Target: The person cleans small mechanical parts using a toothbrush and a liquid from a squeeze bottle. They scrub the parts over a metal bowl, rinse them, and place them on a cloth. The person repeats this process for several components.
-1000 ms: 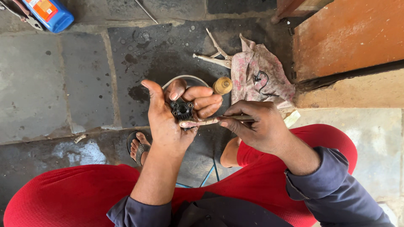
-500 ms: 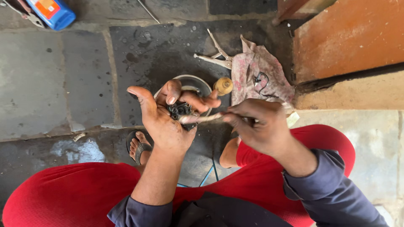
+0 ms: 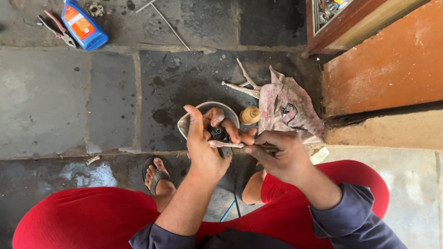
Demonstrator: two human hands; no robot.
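My left hand (image 3: 205, 147) grips a small black metal part (image 3: 219, 135), fingers curled over its top and thumb raised on the left. My right hand (image 3: 277, 157) holds a worn toothbrush (image 3: 226, 145) by its handle, the brush head lying against the underside of the black part. Both hands hover over a round metal bowl (image 3: 203, 109) on the stone floor. The rest of the black part is hidden by my fingers.
A small tan bottle (image 3: 249, 115) and a dirty pink rag (image 3: 288, 108) lie right of the bowl, locking pliers (image 3: 242, 85) behind them. A blue oil bottle (image 3: 84, 24) and pliers (image 3: 57, 30) sit far left. An orange wooden cabinet (image 3: 383, 64) stands right. My sandalled foot (image 3: 157, 173) is below.
The hands have stayed over the bowl while the view shifted a little. The brush head has slid slightly along the black part and my left fingers have curled tighter over it.
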